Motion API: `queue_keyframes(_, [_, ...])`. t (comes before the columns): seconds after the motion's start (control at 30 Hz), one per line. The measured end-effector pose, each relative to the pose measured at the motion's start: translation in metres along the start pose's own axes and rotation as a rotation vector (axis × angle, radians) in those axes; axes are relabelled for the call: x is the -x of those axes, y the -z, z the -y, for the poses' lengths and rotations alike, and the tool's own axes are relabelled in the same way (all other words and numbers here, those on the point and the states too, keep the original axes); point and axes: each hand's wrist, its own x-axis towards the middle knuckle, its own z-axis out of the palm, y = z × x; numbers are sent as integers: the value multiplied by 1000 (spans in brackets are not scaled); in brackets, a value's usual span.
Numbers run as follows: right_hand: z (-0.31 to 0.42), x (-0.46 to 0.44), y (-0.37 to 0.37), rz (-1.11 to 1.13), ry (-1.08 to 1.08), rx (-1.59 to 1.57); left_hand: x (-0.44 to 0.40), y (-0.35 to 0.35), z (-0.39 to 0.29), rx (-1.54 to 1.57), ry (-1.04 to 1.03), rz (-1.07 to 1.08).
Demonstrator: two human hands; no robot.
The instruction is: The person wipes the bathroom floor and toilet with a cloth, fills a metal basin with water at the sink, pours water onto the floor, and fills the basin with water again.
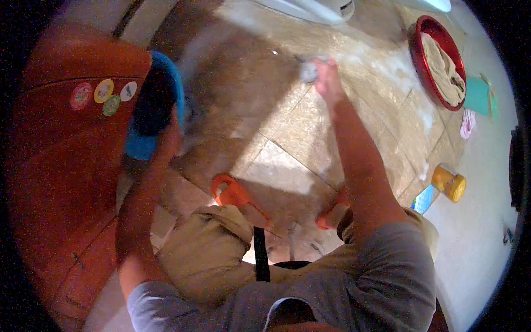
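Pressing a grey wad (308,72) against the wet tiled floor (287,141) with the right hand (328,83), arm stretched out ahead.

The wad lies just beyond the right fingertips and a little to their left, far nearer that hand than the left hand (173,134), which is well apart at the near right side of the blue tub (178,83). Blur hides which way the wad's long axis runs, and whether it is cloth or sponge. The right fingers look closed down over its edge; the left ones are too dark and smeared to tell whether they grip the tub's rim or only rest by it. Whitish suds (399,69) streak the tiles between the right hand and the red basin (418,58), which holds beige cloth (438,63).
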Motion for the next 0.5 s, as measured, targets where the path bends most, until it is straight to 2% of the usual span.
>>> queue_keyframes(0.03, [6,-8,27,-29,60,29,1,2,0,-21,7,7])
queue_keyframes(0.1, [64,22,20,-188,110,18,1,6,3,-42,12,8])
queue_keyframes(0.23, [127,53,-4,14,129,-36,-1,-3,9,16,-12,-13])
queue_keyframes(0.43, [226,106,-158,214,260,-130,-10,-17,13,90,-29,-32])
queue_keyframes(0.5, [270,99,-189,245,327,-13,-3,-1,-1,86,35,32])
